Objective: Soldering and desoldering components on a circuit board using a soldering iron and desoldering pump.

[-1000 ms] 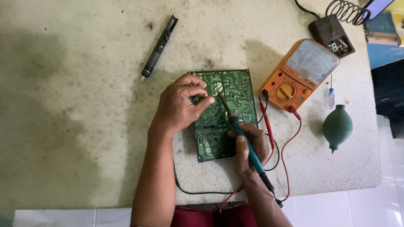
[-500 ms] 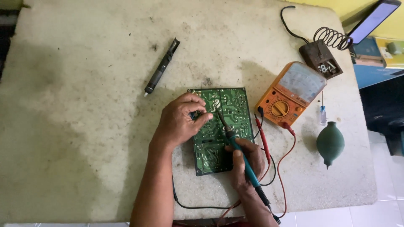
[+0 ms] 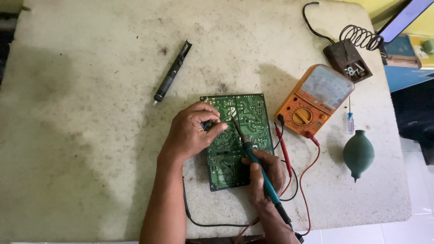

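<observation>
Soldering iron on the board

Our right hand (image 3: 264, 174) clamps fingers round the blue soldering iron (image 3: 255, 165), tip on the green circuit board (image 3: 239, 140) mid-table; our left hand (image 3: 192, 133) presses curled fingers on the board's left edge, beside the orange multimeter (image 3: 314, 99).

Head view — steeply down, near worktable (image 3: 90, 135)

Circuit board (image 3: 237, 140) lies at centre of the worktop (image 3: 90, 135). Left hand (image 3: 190, 133) rests on its left edge; right hand (image 3: 264, 174), at its lower right corner, holds the soldering iron (image 3: 255, 162) tip-down on the board. Desoldering pump (image 3: 172, 72) lies upper left; multimeter (image 3: 316, 99) right, stand (image 3: 348, 56) behind it, blower bulb (image 3: 358, 153) and screwdriver (image 3: 350, 122) far right.
</observation>
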